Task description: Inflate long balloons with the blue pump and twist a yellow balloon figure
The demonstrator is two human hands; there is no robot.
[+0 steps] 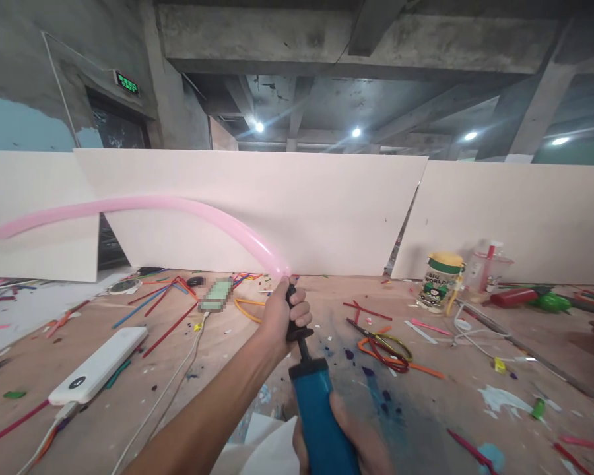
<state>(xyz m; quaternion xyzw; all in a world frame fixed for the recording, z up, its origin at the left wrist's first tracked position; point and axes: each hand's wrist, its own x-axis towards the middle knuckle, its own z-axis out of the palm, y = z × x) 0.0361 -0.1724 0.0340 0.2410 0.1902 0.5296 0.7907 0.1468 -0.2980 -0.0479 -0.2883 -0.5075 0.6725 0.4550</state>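
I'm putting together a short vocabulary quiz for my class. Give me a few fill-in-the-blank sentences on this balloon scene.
1. The long balloon curving over the table is ___ in colour.
2. The right hand grips the ___ barrel of the pump.
3. The white power bank lies to the ___ of the left hand, which is closed round the pump's top end.

Missing words: pink; blue; left.

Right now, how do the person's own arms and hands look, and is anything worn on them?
Both are bare. The left hand shows no glove or ring, and its forearm has no sleeve, watch or bracelet as far as the picture's edge. Only part of the right hand shows at the bottom edge, gloveless; its wrist and arm are out of view.
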